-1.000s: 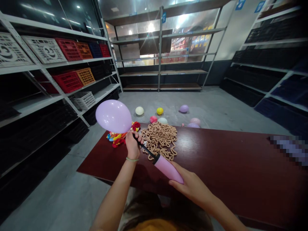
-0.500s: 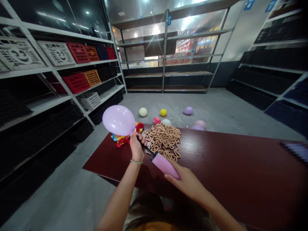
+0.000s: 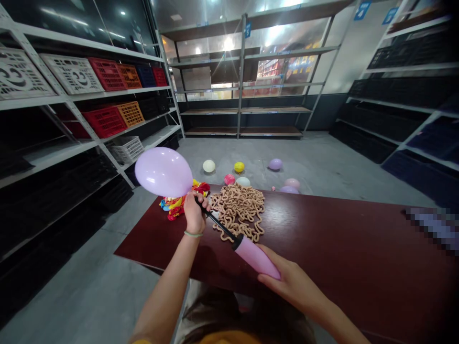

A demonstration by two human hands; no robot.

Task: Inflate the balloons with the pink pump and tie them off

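Observation:
A light purple balloon (image 3: 164,172), partly inflated, points up and left from my left hand (image 3: 195,213). That hand is closed around the balloon's neck and the black end of a balloon pump (image 3: 256,257); the nozzle itself is hidden by the fingers. My right hand (image 3: 287,277) is wrapped round the pump's pink barrel. Between both hands a length of black rod shows. Behind the left hand lies a pile of uninflated balloons (image 3: 175,206) in red, yellow and blue. Beside it is a heap of tan, curly, rope-like pieces (image 3: 239,208).
The dark red table (image 3: 322,239) stretches off to the right, with a blurred purple-grey item (image 3: 433,227) at its right end. Beyond its far edge, several inflated balloons, including a yellow one (image 3: 239,167), lie on the floor. Shelves with crates (image 3: 107,120) stand left.
My hands have moved apart, and more of the pump's black rod shows. The purple balloon looks somewhat bigger. The view has shifted slightly.

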